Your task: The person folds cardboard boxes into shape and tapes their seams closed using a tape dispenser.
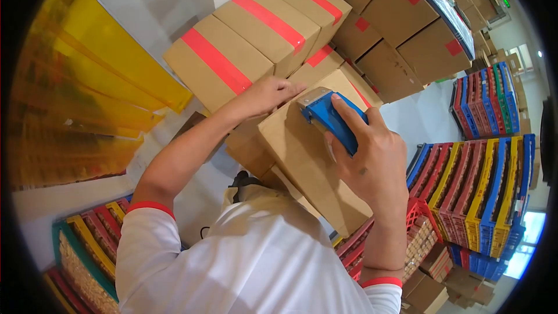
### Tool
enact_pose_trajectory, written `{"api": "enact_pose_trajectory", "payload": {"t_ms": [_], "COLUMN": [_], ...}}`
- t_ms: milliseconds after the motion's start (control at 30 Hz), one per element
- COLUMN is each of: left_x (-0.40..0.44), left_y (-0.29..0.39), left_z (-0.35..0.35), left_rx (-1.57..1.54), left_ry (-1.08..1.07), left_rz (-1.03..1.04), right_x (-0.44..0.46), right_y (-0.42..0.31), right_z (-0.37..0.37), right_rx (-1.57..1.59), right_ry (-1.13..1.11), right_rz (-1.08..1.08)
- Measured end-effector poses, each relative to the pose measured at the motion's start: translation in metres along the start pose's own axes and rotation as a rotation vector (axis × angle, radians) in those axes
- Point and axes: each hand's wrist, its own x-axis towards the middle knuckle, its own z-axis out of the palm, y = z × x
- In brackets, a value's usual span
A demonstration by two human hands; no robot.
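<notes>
A brown cardboard box (308,163) stands in front of my body, tilted in the view. My right hand (375,157) is closed around a blue tape dispenser (331,117), whose metal front end rests at the top of the box near its far edge. My left hand (270,94) lies at the far left edge of the same box, with its fingers stretched toward the dispenser. Part of the left fingertips is hard to make out. Behind the left hand stand sealed cartons (224,61) with red tape across their tops.
More taped cartons (401,11) are stacked at the back right. Stacked plastic crates (465,197) in blue, yellow and red stand at the right, and others (87,244) at the lower left. A yellow translucent curtain (87,64) hangs on the left.
</notes>
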Motion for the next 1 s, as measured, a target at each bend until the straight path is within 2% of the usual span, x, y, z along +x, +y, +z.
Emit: {"api": "enact_pose_trajectory", "payload": {"t_ms": [33, 67, 100, 133, 167, 233, 267, 333, 367, 433, 467, 533, 567, 633, 667, 733, 767, 833, 1000], "left_x": [-0.003, 0.0, 0.004, -0.001, -0.012, -0.05, -0.049, -0.041, -0.039, -0.036, -0.038, -0.046, -0.044, -0.042, -0.04, -0.042, -0.042, -0.042, -0.044], "left_y": [0.015, -0.002, -0.034, -0.036, -0.039, 0.001, -0.007, -0.019, -0.023, -0.004, 0.012, 0.059, 0.062, 0.065, 0.066, 0.066, 0.069, 0.072, 0.078], "left_z": [-0.002, 0.003, 0.009, 0.012, 0.011, 0.003, 0.004, 0.003, -0.002, -0.015, -0.016, -0.014, -0.01, -0.008, -0.009, -0.008, -0.008, -0.009, -0.011], "left_rx": [0.351, 0.349, 0.157, -0.038, -0.036, -0.244, -0.246, -0.257, -0.255, -0.256, -0.253, 0.139, 0.14, 0.27, 0.279, 0.535, 0.539, 0.629, 0.822], "left_ry": [-0.03, -0.033, 0.072, 0.172, 0.16, -0.271, -0.279, -0.38, -0.389, -0.387, -0.41, -0.305, -0.331, -0.358, -0.384, -0.323, -0.332, -0.343, -0.333], "left_rz": [-0.149, -0.15, 0.155, 0.459, 0.456, 0.507, 0.503, 0.321, 0.32, 0.447, 0.44, 0.714, 0.715, 0.523, 0.526, 0.538, 0.541, 0.491, 0.525], "right_x": [-0.001, -0.002, -0.002, -0.001, -0.001, -0.001, -0.002, 0.001, 0.002, 0.01, 0.012, 0.017, 0.02, 0.025, 0.02, 0.007, -0.006, -0.051, -0.156], "right_y": [0.0, 0.0, 0.0, 0.001, 0.002, 0.003, 0.003, 0.005, 0.004, 0.004, 0.007, 0.015, 0.016, 0.016, 0.021, 0.027, 0.033, 0.048, 0.073], "right_z": [0.0, -0.001, -0.001, 0.0, 0.0, 0.001, 0.0, -0.006, -0.01, -0.018, -0.017, -0.015, -0.016, -0.021, -0.022, -0.025, -0.032, -0.057, -0.116], "right_rx": [-0.007, -0.009, -0.01, -0.012, -0.009, -0.006, -0.005, -0.003, -0.002, 0.013, 0.018, 0.055, 0.058, 0.085, 0.091, 0.061, 0.064, -0.022, -0.124], "right_ry": [-0.006, -0.009, -0.009, -0.007, -0.007, 0.0, -0.004, -0.057, -0.055, -0.102, -0.102, -0.061, -0.057, -0.26, -0.251, -0.235, -0.231, -0.307, -0.493], "right_rz": [0.002, 0.005, -0.003, -0.006, 0.006, -0.034, -0.026, -0.038, -0.028, -0.057, -0.034, -0.189, -0.164, -0.107, -0.082, -0.131, -0.122, -0.041, 0.192]}}
